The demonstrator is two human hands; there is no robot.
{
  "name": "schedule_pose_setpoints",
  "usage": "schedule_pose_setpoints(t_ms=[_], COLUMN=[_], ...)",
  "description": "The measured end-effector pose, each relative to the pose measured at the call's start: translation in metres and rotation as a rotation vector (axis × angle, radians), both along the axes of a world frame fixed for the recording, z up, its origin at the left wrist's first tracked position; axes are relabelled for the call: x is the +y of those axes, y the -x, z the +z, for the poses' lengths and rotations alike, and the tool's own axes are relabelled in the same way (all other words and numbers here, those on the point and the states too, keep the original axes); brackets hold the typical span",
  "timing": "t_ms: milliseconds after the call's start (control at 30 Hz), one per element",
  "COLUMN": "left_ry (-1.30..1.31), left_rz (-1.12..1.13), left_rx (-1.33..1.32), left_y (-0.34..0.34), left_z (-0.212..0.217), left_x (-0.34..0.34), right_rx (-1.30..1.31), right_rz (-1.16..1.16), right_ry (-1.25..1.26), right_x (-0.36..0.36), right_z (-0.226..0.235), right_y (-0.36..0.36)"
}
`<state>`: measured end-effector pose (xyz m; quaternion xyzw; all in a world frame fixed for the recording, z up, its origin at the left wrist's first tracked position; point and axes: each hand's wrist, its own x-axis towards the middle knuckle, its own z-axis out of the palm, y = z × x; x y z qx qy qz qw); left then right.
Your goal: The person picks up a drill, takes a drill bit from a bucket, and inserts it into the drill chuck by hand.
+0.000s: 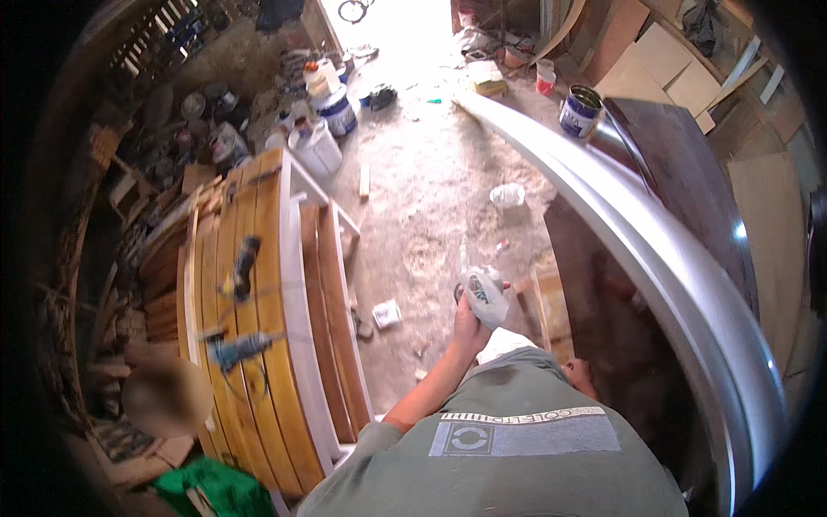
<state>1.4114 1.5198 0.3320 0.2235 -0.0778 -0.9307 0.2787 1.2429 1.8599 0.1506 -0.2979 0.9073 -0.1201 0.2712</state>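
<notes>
While I look down over a dusty workshop floor (431,198), my left hand (469,323) keeps a closed grip around a small white bottle (484,293), raised beside a long curved pale board (655,250); my right hand is out of view.

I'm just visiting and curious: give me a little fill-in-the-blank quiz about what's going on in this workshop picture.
1. The left hand grips a small white ___.
2. The blue power drill lies on a frame of curved ___ slats.
3. The person's T-shirt is ___ in colour.
4. The blue-and-white paint can stands ___, not tipped over.

Missing words: bottle; wooden; green; upright.
</notes>
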Motion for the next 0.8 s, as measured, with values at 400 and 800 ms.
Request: schedule_pose_setpoints(t_ms=[400,800], left_ry=[0.262,0.285], left_rz=[0.045,-0.152], left_rx=[-0.125,-0.209], left_y=[0.085,0.237], left_z=[0.045,0.015], left_x=[-0.431,-0.837], right_rx=[-0.566,-0.548], right_rz=[-0.398,-0.171], right_ry=[0.265,0.102], right_x=[-0.462,-0.889], right_z=[-0.029,0.005], right_y=[0.161,0.276])
